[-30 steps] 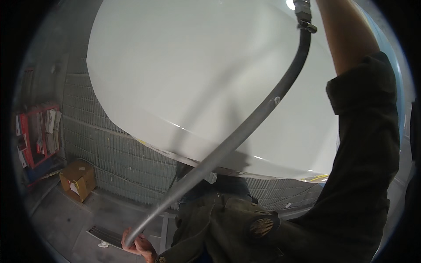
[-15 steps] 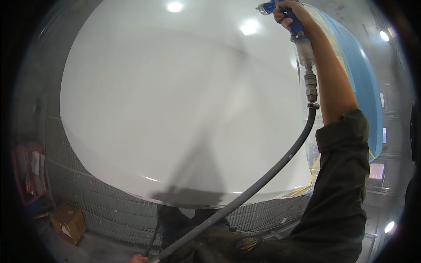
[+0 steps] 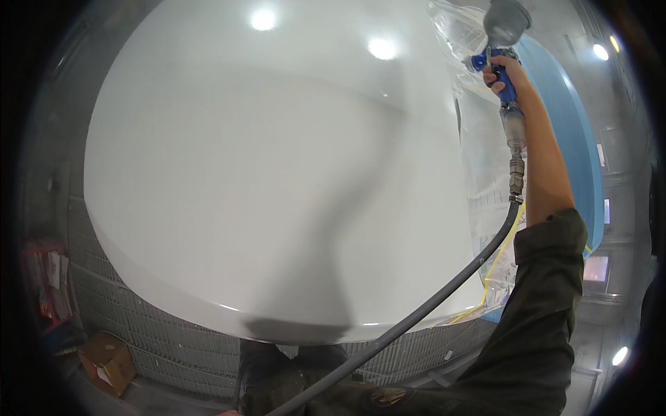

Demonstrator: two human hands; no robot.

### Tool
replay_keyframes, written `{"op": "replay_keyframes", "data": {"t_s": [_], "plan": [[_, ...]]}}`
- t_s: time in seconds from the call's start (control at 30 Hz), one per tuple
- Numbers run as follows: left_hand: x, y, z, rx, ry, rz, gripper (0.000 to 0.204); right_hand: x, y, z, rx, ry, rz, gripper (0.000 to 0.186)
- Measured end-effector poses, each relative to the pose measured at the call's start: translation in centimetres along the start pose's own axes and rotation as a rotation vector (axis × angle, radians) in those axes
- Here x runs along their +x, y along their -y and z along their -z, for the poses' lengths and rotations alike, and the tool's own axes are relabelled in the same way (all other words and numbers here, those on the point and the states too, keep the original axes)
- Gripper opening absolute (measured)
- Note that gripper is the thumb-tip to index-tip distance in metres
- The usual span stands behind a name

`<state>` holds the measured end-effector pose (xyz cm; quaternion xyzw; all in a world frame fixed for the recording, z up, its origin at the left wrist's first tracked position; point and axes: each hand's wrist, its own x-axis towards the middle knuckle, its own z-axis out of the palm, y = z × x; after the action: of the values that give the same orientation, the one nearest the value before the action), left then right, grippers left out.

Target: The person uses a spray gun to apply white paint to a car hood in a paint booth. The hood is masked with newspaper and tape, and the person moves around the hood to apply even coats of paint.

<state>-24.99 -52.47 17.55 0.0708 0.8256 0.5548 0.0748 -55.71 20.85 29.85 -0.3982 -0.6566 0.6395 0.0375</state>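
My right hand point(image 3: 505, 75) is closed round the handle of a blue spray gun point(image 3: 508, 90) at the upper right. A grey paint cup point(image 3: 506, 22) sits on top of the gun, and its nozzle points left. Below the handle hang a clear cylindrical filter point(image 3: 513, 128) and metal couplings, joined to a grey air hose point(image 3: 444, 295). That hose curves down to the lower edge. Only a sliver of my left hand point(image 3: 229, 413) shows there beside the hose; its fingers are hidden. Left of the gun spreads a large, glossy white panel point(image 3: 208, 173), shaped like a car hood.
Clear masking film point(image 3: 485, 149) with yellow tape point(image 3: 494, 274) borders the panel's right side. Beyond it is a blue covering point(image 3: 579, 139). A cardboard box point(image 3: 107, 364) and a red rack point(image 3: 50, 284) stand at the lower left, near floor grating point(image 3: 180, 353).
My right hand has carried the spray gun right and down, off the panel's edge and over the masking film. The hose swung along. My left hand has slipped almost out of view.
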Motion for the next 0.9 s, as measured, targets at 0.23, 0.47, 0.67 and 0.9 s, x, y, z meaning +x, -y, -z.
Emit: {"op": "replay_keyframes", "data": {"t_s": [0.23, 0.47, 0.67, 0.9], "plan": [[-1.0, 0.9, -1.1, -0.034, 0.080, -0.130, 0.033, 2.3, -0.1, 3.9, 0.002, -0.207, 0.016, 0.025], [-3.5, 0.2, -1.9, 0.060, -0.100, -0.101, 0.024, 3.1, -0.3, -1.9, 0.145, 0.130, 0.058, 0.030], [-8.3, 1.6, 1.4, 0.096, -0.361, -0.072, 0.017, 1.0, 3.7, -11.1, 0.196, 0.394, 0.046, 0.023], [-17.1, 3.8, 8.4, 0.083, -0.239, 0.104, 0.031, -3.0, 9.9, -21.4, 0.170, 0.608, 0.182, 0.020]]}}
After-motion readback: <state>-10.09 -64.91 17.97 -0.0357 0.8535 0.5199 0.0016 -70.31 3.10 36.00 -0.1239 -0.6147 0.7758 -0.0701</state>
